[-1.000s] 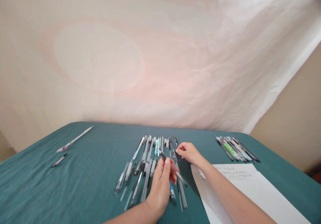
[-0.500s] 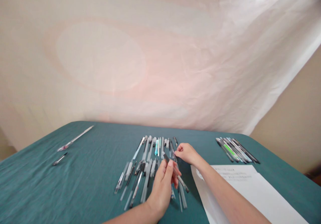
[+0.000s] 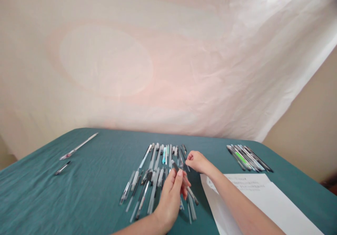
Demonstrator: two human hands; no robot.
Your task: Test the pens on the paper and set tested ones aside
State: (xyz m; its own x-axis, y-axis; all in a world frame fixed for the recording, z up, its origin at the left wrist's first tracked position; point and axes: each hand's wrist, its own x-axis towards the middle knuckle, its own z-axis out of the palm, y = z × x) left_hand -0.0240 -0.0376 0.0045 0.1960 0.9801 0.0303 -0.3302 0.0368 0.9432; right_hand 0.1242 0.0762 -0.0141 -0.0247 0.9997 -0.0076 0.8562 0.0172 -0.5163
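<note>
A dark-ended pen lies slantwise in my left hand, which is closed on it above the front row of pens. My right hand has its fingers pinched together just beyond it, beside the right end of the back row. What those fingertips hold, if anything, I cannot make out. Several clear, white and black pens and caps make up the front row, partly covered by my left hand and forearm. A short black cap rests near my right fingertips.
White paper sheets with handwriting lie under my right forearm. A bundle of pens, one bright green, is at the right. On the left of the green cloth lie a long clear pen and a short dark-tipped piece.
My right hand has shifted slightly to the right, away from the back row. My left hand still holds the pen and has moved a touch to the right.
</note>
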